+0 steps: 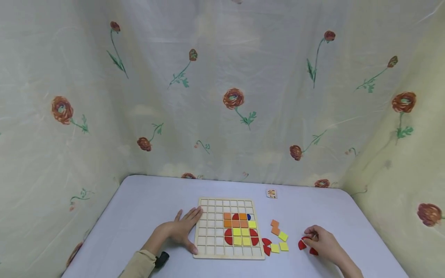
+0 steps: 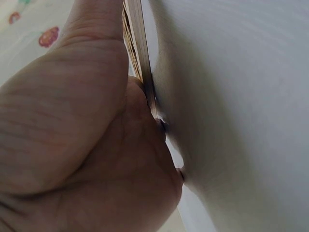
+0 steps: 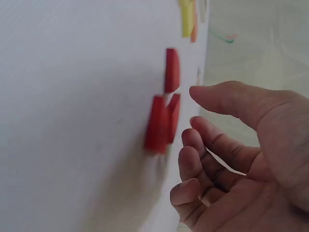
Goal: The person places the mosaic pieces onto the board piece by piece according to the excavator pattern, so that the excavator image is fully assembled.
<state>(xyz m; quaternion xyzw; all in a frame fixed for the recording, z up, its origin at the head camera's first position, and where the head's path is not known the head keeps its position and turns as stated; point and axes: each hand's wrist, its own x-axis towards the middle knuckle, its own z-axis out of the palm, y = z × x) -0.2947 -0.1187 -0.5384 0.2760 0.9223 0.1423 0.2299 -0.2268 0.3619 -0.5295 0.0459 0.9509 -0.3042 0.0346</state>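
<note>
A wooden grid board (image 1: 211, 231) lies flat on the table, with red, orange, yellow and blue pieces in several of its cells. My left hand (image 1: 178, 231) rests at the board's left edge, fingers spread and thumb near the lower corner. In the left wrist view, the left palm (image 2: 91, 130) hides most of the board. Over at the right, my right hand (image 1: 325, 243) hovers by loose red quarter-circle pieces (image 1: 302, 244). The right wrist view shows the right hand (image 3: 241, 159) with loosely bent fingers, thumb apart, and nothing held beside the red pieces (image 3: 157, 125).
Between board and right hand lie loose yellow squares (image 1: 284, 246), orange squares (image 1: 275, 230) and red quarter-circles (image 1: 266, 250). A small printed card (image 1: 271, 194) is near the table's far edge. A flowered curtain (image 1: 208, 116) surrounds the table (image 1: 149, 200).
</note>
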